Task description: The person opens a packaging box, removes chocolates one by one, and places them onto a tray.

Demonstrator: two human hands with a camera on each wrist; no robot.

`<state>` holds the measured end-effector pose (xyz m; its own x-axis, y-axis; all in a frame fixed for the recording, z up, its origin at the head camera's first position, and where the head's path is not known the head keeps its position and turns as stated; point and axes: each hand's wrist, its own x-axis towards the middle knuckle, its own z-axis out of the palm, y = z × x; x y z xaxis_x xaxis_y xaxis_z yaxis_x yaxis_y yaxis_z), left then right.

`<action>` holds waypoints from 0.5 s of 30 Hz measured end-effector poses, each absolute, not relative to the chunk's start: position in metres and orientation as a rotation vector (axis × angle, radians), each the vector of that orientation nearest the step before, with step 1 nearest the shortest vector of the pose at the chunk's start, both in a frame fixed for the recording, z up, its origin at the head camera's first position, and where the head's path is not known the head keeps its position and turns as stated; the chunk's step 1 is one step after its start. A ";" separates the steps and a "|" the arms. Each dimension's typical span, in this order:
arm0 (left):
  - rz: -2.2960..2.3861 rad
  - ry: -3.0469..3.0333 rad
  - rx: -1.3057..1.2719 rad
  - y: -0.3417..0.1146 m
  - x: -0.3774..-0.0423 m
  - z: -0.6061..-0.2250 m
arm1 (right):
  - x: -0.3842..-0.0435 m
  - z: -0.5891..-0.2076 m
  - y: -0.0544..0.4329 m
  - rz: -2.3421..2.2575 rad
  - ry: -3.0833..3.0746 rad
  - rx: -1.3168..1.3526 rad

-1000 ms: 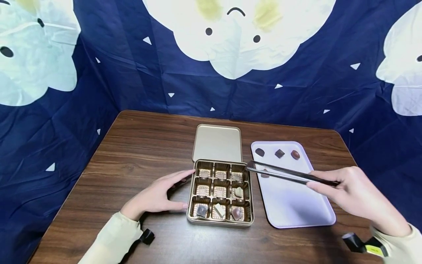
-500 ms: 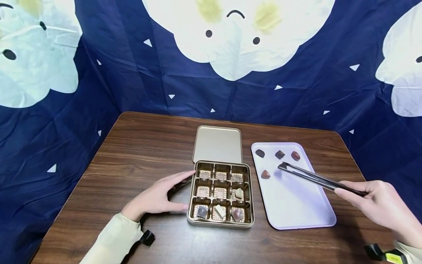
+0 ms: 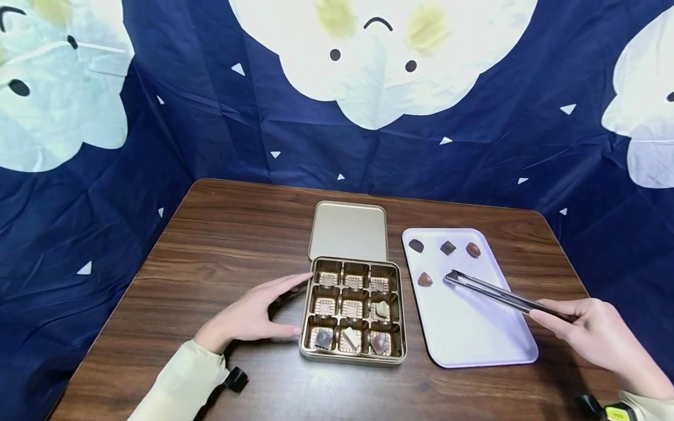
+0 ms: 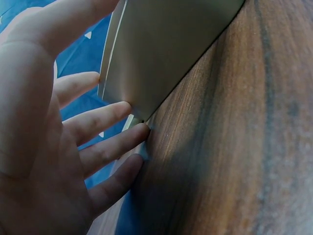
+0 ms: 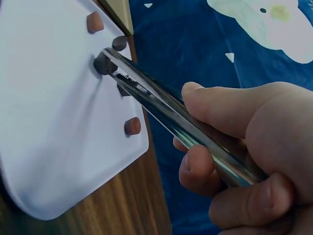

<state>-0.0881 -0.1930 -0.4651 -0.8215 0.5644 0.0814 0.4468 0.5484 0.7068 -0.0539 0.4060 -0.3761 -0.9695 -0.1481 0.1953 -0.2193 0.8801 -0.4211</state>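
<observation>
**Dark Chocolate (image 5: 101,64) Clamped in Tongs (image 5: 168,121)**

The tongs are gripped by the thumb and curled fingers of the right hand (image 3: 600,333); the dark chocolate is pinched at their tips, over the tray (image 3: 479,330). Contact with the tray surface cannot be determined. The left hand (image 3: 244,313) is placed at the box's (image 3: 353,358) left side, thumb and fingers spread apart. Three box pieces (image 3: 351,337) are seated in the front row, one in the right middle compartment. Four tray pieces (image 3: 448,248) are laid toward the far end. The lid (image 3: 347,231) is positioned just behind the box.
</observation>
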 end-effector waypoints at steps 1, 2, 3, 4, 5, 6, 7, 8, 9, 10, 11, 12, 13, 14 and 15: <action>1.130 2.625 0.862 -0.193 -0.088 -0.465 | -0.053 -0.377 0.406 0.681 -2.895 0.280; 1.129 2.626 0.861 -0.193 -0.088 -0.465 | -0.052 -0.378 0.406 0.688 -2.900 0.275; 1.127 2.627 0.860 -0.193 -0.088 -0.465 | -0.051 -0.379 0.406 0.694 -2.899 0.275; 1.126 2.627 0.859 -0.193 -0.088 -0.465 | -0.051 -0.379 0.406 0.699 -2.899 0.272; 1.124 2.629 0.859 -0.193 -0.088 -0.465 | -0.050 -0.379 0.406 0.704 -2.900 0.268; 1.122 2.629 0.858 -0.193 -0.088 -0.465 | -0.049 -0.380 0.406 0.704 -2.904 0.262; 1.121 2.631 0.858 -0.194 -0.088 -0.465 | -0.049 -0.380 0.407 0.711 -2.908 0.257; 1.120 2.631 0.858 -0.194 -0.088 -0.465 | -0.048 -0.380 0.407 0.713 -2.910 0.250; 1.121 2.630 0.858 -0.193 -0.088 -0.465 | -0.048 -0.380 0.407 0.712 -2.912 0.245; 1.123 2.628 0.858 -0.193 -0.088 -0.465 | -0.047 -0.381 0.408 0.711 -2.913 0.239; 1.124 2.628 0.857 -0.193 -0.088 -0.465 | -0.047 -0.381 0.408 0.711 -2.915 0.235; 1.127 2.626 0.858 -0.193 -0.088 -0.465 | -0.046 -0.382 0.408 0.707 -2.918 0.231; 1.131 2.624 0.860 -0.193 -0.088 -0.464 | -0.045 -0.382 0.408 0.705 -2.920 0.227; 1.133 2.624 0.862 -0.193 -0.088 -0.464 | -0.045 -0.383 0.408 0.703 -2.920 0.223; 1.136 2.623 0.865 -0.193 -0.088 -0.464 | -0.045 -0.383 0.409 0.703 -2.920 0.223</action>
